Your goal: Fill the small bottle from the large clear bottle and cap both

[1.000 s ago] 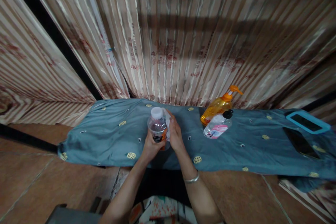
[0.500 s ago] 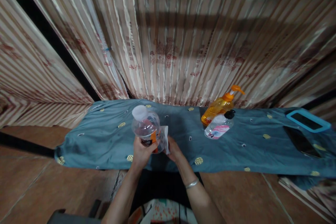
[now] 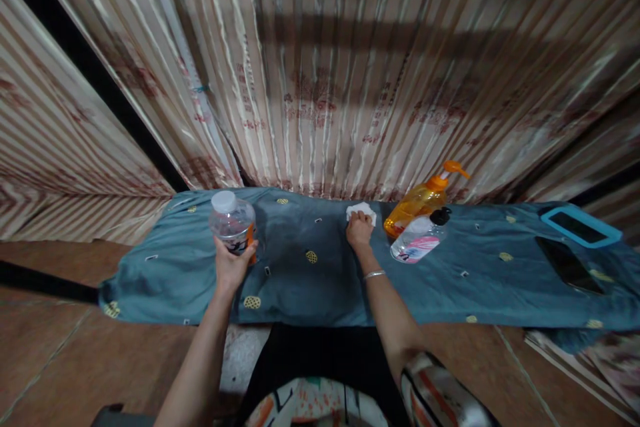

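A clear plastic bottle (image 3: 233,217) with a white cap and an orange label stands at the left part of the cloth-covered table. My left hand (image 3: 233,265) is wrapped round its near side. Farther right, my right hand (image 3: 359,229) has its fingers closed on a white tissue (image 3: 362,212) near the back edge of the table. Just right of that hand is a pump bottle (image 3: 414,205) of amber liquid with an orange pump. In front of it stands a clear bottle (image 3: 418,244) with a pink label and a black top.
A blue-green cloth (image 3: 320,293) with pineapple prints covers the long table. On its right end lie a black phone (image 3: 569,265) and a light-blue framed device (image 3: 581,225). Striped curtains (image 3: 320,93) hang behind, and a black pole (image 3: 95,73) slants down at left.
My left hand has moved left with the clear bottle. My right hand has left the bottle's side and moved right and away from me with the white tissue.
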Demonstrator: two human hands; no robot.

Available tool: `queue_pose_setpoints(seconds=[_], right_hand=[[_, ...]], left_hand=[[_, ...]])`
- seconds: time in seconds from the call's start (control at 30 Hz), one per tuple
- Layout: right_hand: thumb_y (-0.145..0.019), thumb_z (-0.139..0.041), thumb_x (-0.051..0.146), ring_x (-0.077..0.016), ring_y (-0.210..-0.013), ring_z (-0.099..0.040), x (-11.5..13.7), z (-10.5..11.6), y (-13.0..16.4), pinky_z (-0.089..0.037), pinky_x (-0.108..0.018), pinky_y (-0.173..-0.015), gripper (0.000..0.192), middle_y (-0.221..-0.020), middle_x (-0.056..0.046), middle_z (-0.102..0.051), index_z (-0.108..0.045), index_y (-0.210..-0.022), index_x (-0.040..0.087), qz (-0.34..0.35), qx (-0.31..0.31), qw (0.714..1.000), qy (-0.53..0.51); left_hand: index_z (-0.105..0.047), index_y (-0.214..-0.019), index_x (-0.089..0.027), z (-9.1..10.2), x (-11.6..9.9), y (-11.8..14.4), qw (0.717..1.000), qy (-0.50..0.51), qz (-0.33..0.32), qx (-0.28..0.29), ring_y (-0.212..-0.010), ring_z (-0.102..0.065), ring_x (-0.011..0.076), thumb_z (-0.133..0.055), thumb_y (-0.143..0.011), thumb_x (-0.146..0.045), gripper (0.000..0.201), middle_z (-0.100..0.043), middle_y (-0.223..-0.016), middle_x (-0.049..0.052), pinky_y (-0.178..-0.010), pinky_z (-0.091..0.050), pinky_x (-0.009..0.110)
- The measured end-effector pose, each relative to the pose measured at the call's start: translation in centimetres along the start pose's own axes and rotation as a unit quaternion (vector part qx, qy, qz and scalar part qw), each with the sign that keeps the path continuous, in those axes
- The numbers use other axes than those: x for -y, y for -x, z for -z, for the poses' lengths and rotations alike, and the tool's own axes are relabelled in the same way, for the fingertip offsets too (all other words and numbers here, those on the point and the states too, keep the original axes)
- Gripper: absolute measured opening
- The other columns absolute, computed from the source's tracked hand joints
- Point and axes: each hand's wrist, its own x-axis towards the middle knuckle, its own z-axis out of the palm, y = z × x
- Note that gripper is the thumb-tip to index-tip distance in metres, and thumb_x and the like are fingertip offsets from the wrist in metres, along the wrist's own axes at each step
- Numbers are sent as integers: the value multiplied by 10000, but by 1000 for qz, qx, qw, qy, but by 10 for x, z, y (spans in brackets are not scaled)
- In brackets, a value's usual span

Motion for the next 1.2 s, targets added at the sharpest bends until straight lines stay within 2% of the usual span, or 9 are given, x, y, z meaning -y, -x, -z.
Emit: queue_pose_setpoints(seconds=[0.17, 0.27, 0.43, 0.53, 0.6, 0.77, 0.93, 1.03, 1.2], right_hand=[[-1055, -737, 411, -280, -1219, -716, 70, -64, 25, -619, -514, -1024, 405, -1435, -115, -683, -674, -1400, 208, 138, 90, 985, 51], [-1052, -742, 400, -280, -1226, -715, 80, -78, 71, -619, -513, -1026, 400, -1443, -115, -681, -677, -1398, 209, 241, 146, 958, 49], [-1053, -743, 384, -274, -1222, -719, 0, -24, 124, -618, -510, -1033, 360, -1422, -108, -696, -696, -1365, 209, 270, 152, 949, 59], [-1064, -725, 396, -277, -1238, -708, -53, 19, 113, -609, -517, -1050, 367, -1449, -115, -680, -687, -1384, 223, 181, 80, 975, 96], [-1059, -731, 401, -284, -1242, -706, -65, 29, 95, -606, -527, -1051, 391, -1452, -118, -675, -677, -1398, 215, 134, 42, 983, 114], [-1051, -741, 409, -288, -1229, -711, 4, -30, 72, -615, -524, -1031, 429, -1448, -122, -674, -662, -1420, 204, 126, 35, 986, 104], [-1053, -743, 388, -275, -1206, -725, 81, -86, 134, -627, -505, -1011, 397, -1413, -111, -695, -675, -1397, 202, 272, 126, 953, 41], [-1057, -740, 365, -275, -1219, -724, 73, -76, 177, -628, -504, -1021, 391, -1426, -111, -694, -673, -1410, 210, 339, 167, 926, 16], [-1055, -743, 334, -283, -1255, -713, -3, -14, 202, -614, -524, -1054, 381, -1438, -108, -692, -679, -1412, 216, 342, 170, 924, 29]], left_hand=[[-522, -1370, -206, -2, -3, 1, 999, 31, 22, -8, -1174, -754, 332, -958, -604, -424, 908, -743, -1254, 138, -1158, -565, 539], [-510, -1382, -195, -1, -3, 1, 999, 37, 29, -9, -1173, -761, 329, -956, -612, -424, 918, -740, -1290, 153, -1150, -572, 549], [-494, -1405, -184, 0, 3, 0, 999, 50, 21, -2, -1232, -747, 349, -957, -588, -448, 975, -723, -1345, 180, -1194, -538, 579], [-491, -1409, -200, -1, 7, -2, 999, 49, 15, 1, -1208, -756, 340, -956, -588, -464, 980, -726, -1331, 160, -1186, -550, 580], [-496, -1393, -215, -2, 10, -3, 999, 46, 12, -2, -1176, -766, 321, -956, -601, -448, 945, -732, -1314, 140, -1159, -577, 555], [-502, -1377, -214, -3, 10, -3, 999, 42, -22, -11, -1109, -781, 271, -962, -638, -373, 885, -743, -1285, 122, -1091, -625, 471], [-507, -1353, -214, -2, 5, -3, 998, 53, -33, -5, -1084, -788, 274, -946, -654, -371, 840, -751, -1272, 127, -1061, -641, 480], [-504, -1347, -208, -1, 2, -3, 998, 54, -26, -2, -1105, -784, 296, -946, -632, -396, 862, -747, -1276, 141, -1095, -623, 516], [-472, -1374, -216, -1, 4, -5, 999, 51, 1, 3, -1106, -786, 300, -952, -608, -395, 922, -743, -1300, 142, -1116, -610, 540]])
